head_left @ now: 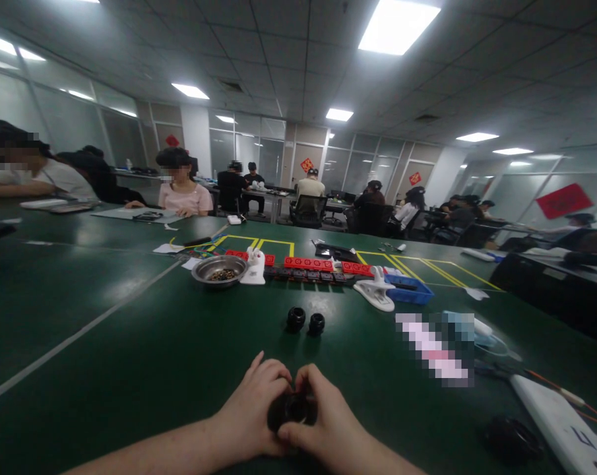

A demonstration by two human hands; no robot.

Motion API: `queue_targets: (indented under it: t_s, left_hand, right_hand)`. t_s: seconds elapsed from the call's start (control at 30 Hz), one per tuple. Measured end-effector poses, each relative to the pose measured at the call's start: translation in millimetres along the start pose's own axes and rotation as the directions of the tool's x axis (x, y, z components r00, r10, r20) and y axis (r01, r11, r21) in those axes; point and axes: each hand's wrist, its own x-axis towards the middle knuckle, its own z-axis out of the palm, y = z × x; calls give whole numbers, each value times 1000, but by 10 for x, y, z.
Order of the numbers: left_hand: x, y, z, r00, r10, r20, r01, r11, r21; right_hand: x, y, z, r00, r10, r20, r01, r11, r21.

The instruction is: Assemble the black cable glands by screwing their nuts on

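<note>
My left hand [252,414] and my right hand [322,422] meet low in the middle of the view, both closed around one small round black part [291,409] held just above the green table [130,343]. Fingers cover most of the part. Two more black round parts [296,318] [316,323] stand side by side on the table a little beyond my hands.
Farther back lie a metal bowl [219,269] of small pieces, a white clip [376,292], a blue tray [408,289] and a row of red blocks [308,263]. A white device [558,419] and cables lie at the right. Several people sit at tables behind.
</note>
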Motion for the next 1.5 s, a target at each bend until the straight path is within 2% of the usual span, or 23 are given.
queue_targets:
  t_s: [0.1,0.17,0.23,0.37,0.5,0.63,0.77,0.93,1.0,1.13,1.2,1.3,1.37,1.5]
  left_hand:
    - [9,-2,9,1000,5,18,-5,1000,-3]
    - [13,-13,8,999,3,33,-2,1000,-19]
    - [16,-25,8,999,-15,41,16,999,-32]
    - [18,-39,15,1000,-21,9,22,1000,-18]
    - [13,-58,34,1000,1,13,0,1000,-24]
    - [9,-96,66,1000,28,10,-27,999,-35]
    - [7,-112,80,999,53,-2,-53,998,-29]
    - [-6,-65,52,999,54,-8,-54,998,-20]
    - [-12,-49,43,998,54,-19,-54,998,-19]
    - [-16,-56,49,998,60,-25,-60,998,-26]
    - [-14,-61,54,998,65,-21,-66,997,-26]
    - [-11,-52,55,998,57,-15,-58,998,-23]
    - [-7,-45,52,999,50,-15,-51,998,-25]
    - [4,-46,48,998,65,6,-65,997,-38]
  right_hand:
    - [-36,-19,-32,987,-163,-15,159,975,-156]
    - [-45,-33,-61,953,-299,45,303,938,-166]
    - [-49,-38,-72,936,-350,46,353,922,-161]
    - [-63,-32,-55,946,-320,-52,299,925,-236]
    - [-73,-35,-57,921,-390,12,382,894,-234]
    - [-66,-41,-44,924,-381,-18,363,891,-271]
    - [-71,-47,-13,886,-463,-1,446,854,-268]
    - [-68,-1,11,916,-390,-98,332,872,-360]
    - [-73,14,11,908,-411,-75,365,868,-337]
    - [-103,2,13,856,-514,-54,487,836,-252]
    - [-111,-11,23,870,-482,-105,438,853,-282]
    - [-104,-23,38,906,-380,-185,300,887,-352]
    - [-100,-30,38,912,-377,-162,298,880,-370]
    - [-109,-41,27,892,-448,-62,400,846,-352]
